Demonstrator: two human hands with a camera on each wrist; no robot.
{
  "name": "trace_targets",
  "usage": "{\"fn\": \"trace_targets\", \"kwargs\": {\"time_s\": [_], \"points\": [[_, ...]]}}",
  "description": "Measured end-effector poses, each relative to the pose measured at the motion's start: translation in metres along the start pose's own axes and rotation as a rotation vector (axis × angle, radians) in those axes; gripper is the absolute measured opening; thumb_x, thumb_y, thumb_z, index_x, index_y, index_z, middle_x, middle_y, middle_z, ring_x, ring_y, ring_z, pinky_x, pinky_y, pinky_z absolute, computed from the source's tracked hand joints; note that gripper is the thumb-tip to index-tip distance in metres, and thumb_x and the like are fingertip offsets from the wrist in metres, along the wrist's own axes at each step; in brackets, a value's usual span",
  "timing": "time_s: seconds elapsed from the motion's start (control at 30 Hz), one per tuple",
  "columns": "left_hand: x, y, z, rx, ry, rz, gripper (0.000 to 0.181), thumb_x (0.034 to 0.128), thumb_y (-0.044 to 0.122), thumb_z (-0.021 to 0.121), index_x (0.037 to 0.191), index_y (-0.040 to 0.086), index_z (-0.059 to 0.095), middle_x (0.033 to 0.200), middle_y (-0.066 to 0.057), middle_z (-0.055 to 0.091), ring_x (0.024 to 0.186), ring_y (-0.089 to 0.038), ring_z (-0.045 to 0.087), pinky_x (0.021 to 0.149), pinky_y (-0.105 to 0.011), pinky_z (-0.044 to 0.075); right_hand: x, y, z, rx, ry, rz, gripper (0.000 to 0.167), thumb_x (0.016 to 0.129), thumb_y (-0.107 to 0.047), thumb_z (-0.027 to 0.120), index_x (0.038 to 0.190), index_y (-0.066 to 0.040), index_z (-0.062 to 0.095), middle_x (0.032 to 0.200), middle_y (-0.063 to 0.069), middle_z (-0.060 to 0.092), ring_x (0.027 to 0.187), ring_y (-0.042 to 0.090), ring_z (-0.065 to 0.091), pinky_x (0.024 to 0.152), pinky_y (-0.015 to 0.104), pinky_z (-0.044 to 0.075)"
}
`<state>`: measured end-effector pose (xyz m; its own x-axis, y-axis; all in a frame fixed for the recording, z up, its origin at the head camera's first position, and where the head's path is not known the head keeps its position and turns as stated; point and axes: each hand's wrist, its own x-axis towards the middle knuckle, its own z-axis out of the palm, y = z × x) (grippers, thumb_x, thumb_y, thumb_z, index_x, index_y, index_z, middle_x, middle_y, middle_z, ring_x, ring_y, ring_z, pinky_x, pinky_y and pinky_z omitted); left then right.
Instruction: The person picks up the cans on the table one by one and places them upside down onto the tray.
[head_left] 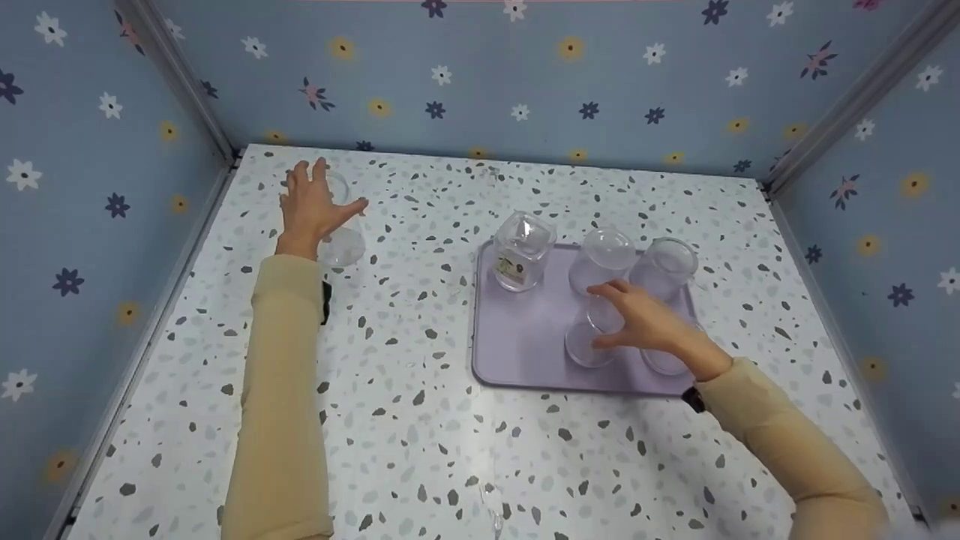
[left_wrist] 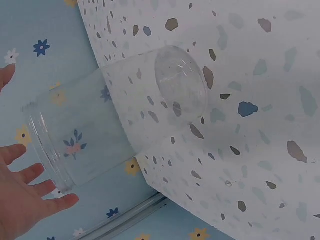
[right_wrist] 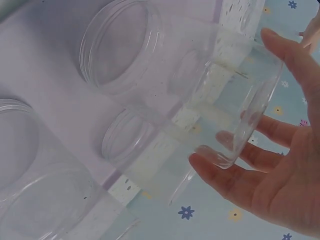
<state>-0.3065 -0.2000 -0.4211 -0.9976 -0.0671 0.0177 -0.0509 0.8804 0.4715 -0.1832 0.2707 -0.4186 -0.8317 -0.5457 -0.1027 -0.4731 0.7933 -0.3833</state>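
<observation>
At the back left of the table, my left hand (head_left: pixel 307 206) is spread beside the top of a clear jar (head_left: pixel 343 247). In the left wrist view that jar (left_wrist: pixel 120 115) stands with its ridged rim up, near the spread fingers. My right hand (head_left: pixel 645 319) arches over a clear jar (head_left: pixel 589 345) on the purple tray (head_left: pixel 517 352). In the right wrist view this jar (right_wrist: pixel 185 75) stands rim down, its base between the thumb and fingers. The hand's spread looks wider than the base; whether a finger touches it is hard to tell.
Several more clear jars share the tray: a labelled one (head_left: pixel 521 255) at its back left corner, others (head_left: pixel 604 259) at the back and right (head_left: pixel 666 266). One jar (head_left: pixel 667 361) is partly hidden by my right hand. Flowered panels (head_left: pixel 480 82) enclose the speckled table.
</observation>
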Motion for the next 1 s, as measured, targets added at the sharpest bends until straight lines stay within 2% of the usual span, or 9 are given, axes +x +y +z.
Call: {"fn": "trace_targets", "kwargs": {"time_s": [0.23,0.4,0.63,0.8,1.0], "points": [[0.0015,0.0003,0.0018,0.021,-0.048,-0.082,0.102,0.0759,0.057,0.056,0.141,0.0,0.002,0.14,-0.029,0.002,0.128,-0.043,0.002,0.097,-0.06,0.014,0.0019,0.0009,0.0008,0.022,0.002,-0.007,0.079,0.063,-0.03,0.079,0.127,0.0,0.043,0.124,0.019,0.043,0.11,0.032,0.045,0.088,0.044,0.039],[0.0016,-0.0009,0.0026,0.046,-0.081,-0.104,0.1,0.079,0.054,0.054,0.14,-0.002,0.0,0.14,-0.031,0.0,0.127,-0.045,0.004,0.096,-0.06,0.016,0.0029,0.0015,-0.0006,0.02,-0.007,-0.022,0.081,0.063,-0.031,0.079,0.127,0.0,0.041,0.125,0.019,0.043,0.111,0.033,0.044,0.09,0.045,0.038],[0.0049,-0.0016,0.0028,0.07,-0.058,-0.095,0.084,0.0868,0.041,0.05,0.139,-0.007,0.005,0.137,-0.034,0.004,0.125,-0.047,0.011,0.095,-0.055,0.026,0.0029,0.0012,-0.0015,0.019,-0.034,-0.02,0.084,0.064,-0.033,0.078,0.13,0.001,0.038,0.128,0.02,0.041,0.112,0.034,0.043,0.091,0.045,0.037],[0.0036,-0.0009,0.0009,0.082,-0.041,-0.097,0.084,0.0856,0.04,0.052,0.137,-0.01,0.008,0.134,-0.034,0.007,0.122,-0.045,0.017,0.091,-0.052,0.033,0.0014,0.0014,-0.0003,0.04,-0.041,-0.003,0.085,0.065,-0.034,0.077,0.131,0.0,0.037,0.13,0.02,0.039,0.114,0.034,0.041,0.091,0.046,0.036],[-0.0003,0.0023,-0.0034,0.074,-0.027,-0.099,0.089,0.0816,0.04,0.058,0.136,-0.011,0.011,0.135,-0.035,0.004,0.122,-0.046,0.016,0.088,-0.052,0.036,0.0012,0.0005,-0.0023,0.034,-0.016,-0.021,0.085,0.064,-0.035,0.078,0.13,0.002,0.038,0.127,0.021,0.041,0.113,0.034,0.042,0.092,0.045,0.035]]}}
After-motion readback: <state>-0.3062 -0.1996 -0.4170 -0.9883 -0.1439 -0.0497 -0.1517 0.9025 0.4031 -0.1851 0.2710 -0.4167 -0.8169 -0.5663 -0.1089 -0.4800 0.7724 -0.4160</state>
